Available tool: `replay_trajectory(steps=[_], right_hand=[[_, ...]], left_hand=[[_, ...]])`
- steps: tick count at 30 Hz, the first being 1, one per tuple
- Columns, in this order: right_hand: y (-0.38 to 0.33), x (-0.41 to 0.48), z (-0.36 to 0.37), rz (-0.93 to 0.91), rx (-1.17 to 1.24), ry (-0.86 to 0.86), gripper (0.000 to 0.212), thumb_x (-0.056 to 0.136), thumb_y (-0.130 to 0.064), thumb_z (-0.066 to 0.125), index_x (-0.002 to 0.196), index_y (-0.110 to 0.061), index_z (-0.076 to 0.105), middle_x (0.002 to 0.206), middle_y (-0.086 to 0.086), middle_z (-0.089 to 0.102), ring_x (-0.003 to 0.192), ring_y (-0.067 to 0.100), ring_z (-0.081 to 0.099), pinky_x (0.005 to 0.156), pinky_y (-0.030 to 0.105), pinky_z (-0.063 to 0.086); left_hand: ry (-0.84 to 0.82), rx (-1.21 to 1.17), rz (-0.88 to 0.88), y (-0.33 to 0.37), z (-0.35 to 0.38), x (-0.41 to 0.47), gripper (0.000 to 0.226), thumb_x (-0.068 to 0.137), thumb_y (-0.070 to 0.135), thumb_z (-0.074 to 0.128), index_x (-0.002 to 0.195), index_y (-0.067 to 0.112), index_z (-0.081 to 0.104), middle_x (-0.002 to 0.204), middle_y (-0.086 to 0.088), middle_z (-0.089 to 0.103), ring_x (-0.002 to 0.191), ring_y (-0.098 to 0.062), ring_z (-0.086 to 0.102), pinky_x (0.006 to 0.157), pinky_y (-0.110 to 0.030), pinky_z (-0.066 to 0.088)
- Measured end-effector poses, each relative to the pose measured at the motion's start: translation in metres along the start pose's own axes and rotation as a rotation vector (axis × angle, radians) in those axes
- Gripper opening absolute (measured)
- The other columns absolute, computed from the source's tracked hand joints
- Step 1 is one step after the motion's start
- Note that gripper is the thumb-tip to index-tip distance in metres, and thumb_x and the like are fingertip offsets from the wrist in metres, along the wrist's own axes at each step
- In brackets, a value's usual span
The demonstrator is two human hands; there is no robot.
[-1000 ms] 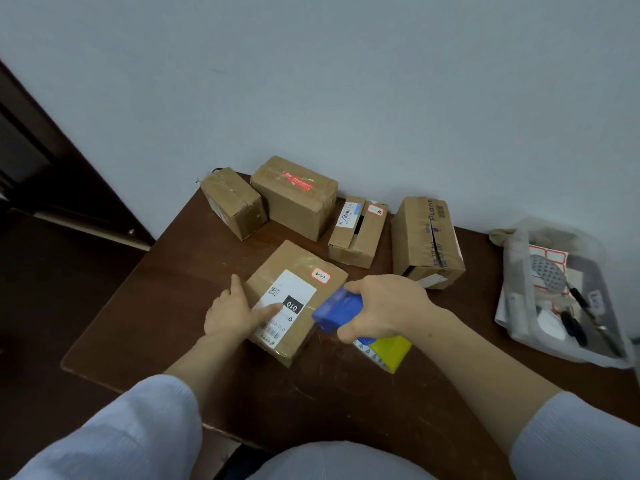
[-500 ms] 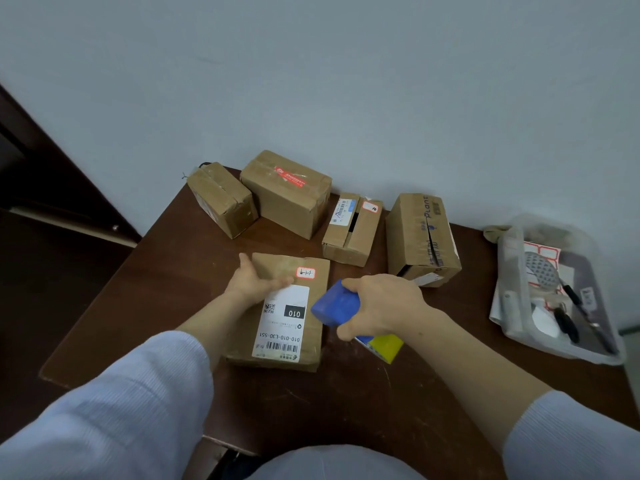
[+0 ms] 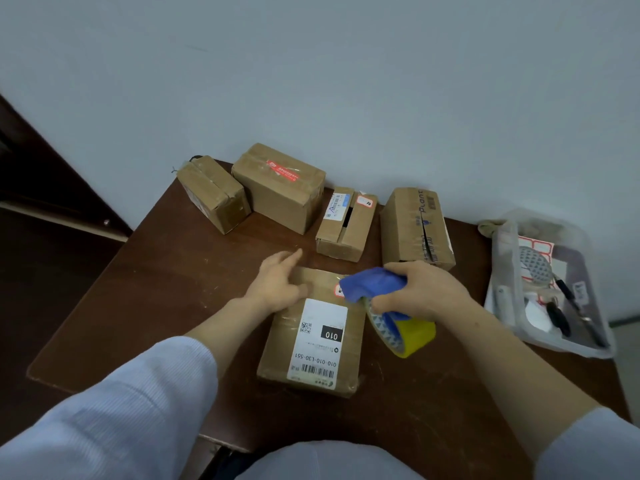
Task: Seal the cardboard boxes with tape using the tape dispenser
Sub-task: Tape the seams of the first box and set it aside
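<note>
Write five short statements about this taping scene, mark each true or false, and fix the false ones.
1. The right hand grips the blue tape dispenser. True.
2. The left hand rests on the far end of the labelled box. True.
3. A clear bin sits to the left of the labelled box. False: the clear bin is well off to its right.
4. The roll on the dispenser is red. False: the tape roll is yellow.
5. The white label on the labelled box shows "010". True.
</note>
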State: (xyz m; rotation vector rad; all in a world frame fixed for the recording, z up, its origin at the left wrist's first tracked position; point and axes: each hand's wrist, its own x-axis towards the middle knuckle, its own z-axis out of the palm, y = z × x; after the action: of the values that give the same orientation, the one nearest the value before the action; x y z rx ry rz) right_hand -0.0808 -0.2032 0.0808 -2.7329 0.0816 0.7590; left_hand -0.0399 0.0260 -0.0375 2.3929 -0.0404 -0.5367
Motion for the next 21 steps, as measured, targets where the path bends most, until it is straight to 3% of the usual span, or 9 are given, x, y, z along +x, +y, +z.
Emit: replay_trajectory(steps=[3, 6, 10, 12, 15, 18, 21], right_hand=[[0.012, 0.001, 0.010, 0.053, 0.085, -0.007, 0.080, 0.070, -0.051, 0.070, 0.141, -0.027, 0.042, 0.121, -0.002, 0.054, 0.099, 0.017, 0.055, 0.078, 0.029, 0.048], [0.021, 0.001, 0.020, 0.082, 0.193, 0.003, 0.078, 0.069, -0.051, 0.069, 0.138, -0.028, 0.044, 0.113, -0.004, 0.055, 0.098, 0.016, 0.056, 0.079, 0.031, 0.049], [0.034, -0.004, 0.021, 0.135, 0.255, 0.002, 0.065, 0.070, -0.047, 0.071, 0.128, -0.026, 0.053, 0.113, 0.000, 0.059, 0.097, 0.018, 0.058, 0.087, 0.038, 0.052], [0.036, -0.006, 0.024, 0.152, 0.237, -0.012, 0.070, 0.070, -0.048, 0.070, 0.133, -0.026, 0.049, 0.116, -0.001, 0.056, 0.101, 0.018, 0.056, 0.089, 0.038, 0.051], [0.034, -0.001, 0.029, 0.144, 0.277, 0.024, 0.077, 0.069, -0.049, 0.070, 0.139, -0.026, 0.044, 0.119, -0.002, 0.056, 0.103, 0.018, 0.056, 0.088, 0.037, 0.051], [0.030, 0.004, 0.034, 0.146, 0.332, 0.072, 0.084, 0.068, -0.050, 0.069, 0.143, -0.027, 0.039, 0.123, -0.003, 0.055, 0.104, 0.017, 0.056, 0.088, 0.036, 0.050], [0.032, 0.003, 0.038, 0.146, 0.348, 0.096, 0.085, 0.069, -0.049, 0.068, 0.144, -0.027, 0.036, 0.128, -0.002, 0.054, 0.109, 0.018, 0.055, 0.090, 0.037, 0.049]], left_hand=[[-0.110, 0.125, -0.030, 0.011, 0.019, -0.006, 0.105, 0.077, 0.046, 0.072, 0.152, 0.024, 0.002, 0.159, -0.012, -0.003, 0.145, -0.030, -0.009, 0.117, -0.046, 0.008], [-0.082, 0.046, -0.145, 0.009, 0.021, -0.004, 0.110, 0.070, 0.046, 0.078, 0.151, 0.026, 0.008, 0.154, -0.018, 0.015, 0.142, -0.038, 0.014, 0.114, -0.046, 0.021], [0.004, -0.167, -0.270, 0.005, 0.014, -0.006, 0.090, 0.074, 0.037, 0.077, 0.146, 0.025, 0.024, 0.144, -0.015, 0.028, 0.130, -0.035, 0.038, 0.106, -0.038, 0.033], [0.092, -0.055, -0.194, 0.007, 0.014, -0.012, 0.085, 0.079, 0.037, 0.073, 0.147, 0.024, 0.024, 0.149, -0.016, 0.021, 0.136, -0.034, 0.029, 0.110, -0.039, 0.029], [0.126, 0.339, 0.118, 0.026, 0.022, -0.026, 0.096, 0.080, 0.053, 0.063, 0.152, 0.020, 0.010, 0.158, -0.011, -0.002, 0.146, -0.027, -0.006, 0.118, -0.047, 0.008], [-0.092, 0.520, 0.068, 0.051, 0.052, -0.051, 0.131, 0.064, 0.077, 0.060, 0.149, 0.014, -0.016, 0.156, -0.007, -0.021, 0.143, -0.027, -0.021, 0.115, -0.054, 0.000], [-0.188, 0.568, 0.007, 0.047, 0.069, -0.060, 0.139, 0.060, 0.079, 0.063, 0.147, 0.010, -0.021, 0.157, -0.008, -0.019, 0.144, -0.028, -0.018, 0.116, -0.055, 0.000]])
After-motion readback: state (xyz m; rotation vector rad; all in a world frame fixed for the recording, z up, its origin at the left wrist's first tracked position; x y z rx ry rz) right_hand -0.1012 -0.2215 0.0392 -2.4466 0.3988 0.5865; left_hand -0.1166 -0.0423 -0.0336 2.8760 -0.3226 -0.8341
